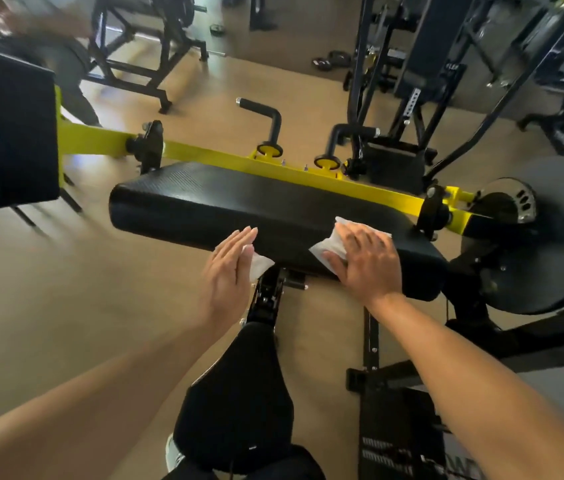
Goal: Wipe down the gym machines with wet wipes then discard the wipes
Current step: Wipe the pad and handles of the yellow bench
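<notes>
While spread flat with fingers straight, right hand presses a white wet wipe down on the top of the long black pad, toward the pad's right end; wipe's edges poking out past the fingertips and beside the thumb. Left hand held edge-on at the near side of the same pad, fingers straight and together, pointing up and away, with a second wipe against the palm side, between hand and pad's front face; whether the thumb pinches it, cannot tell. Hands well apart along the pad, neither one touching the other.

Behind the pad, a yellow bar running left to right, with two black curved handles rising from yellow round mounts just beyond it. At the right end of the bar, a grey weight plate on its hub. Below the pad, between the two forearms, a black padded seat on a black post. Upper left, a large black square pad, close to the camera and blurred. Farther back, black machine frames on the tan floor, and a few small weights lying near the far wall, too small to make out clearly.
</notes>
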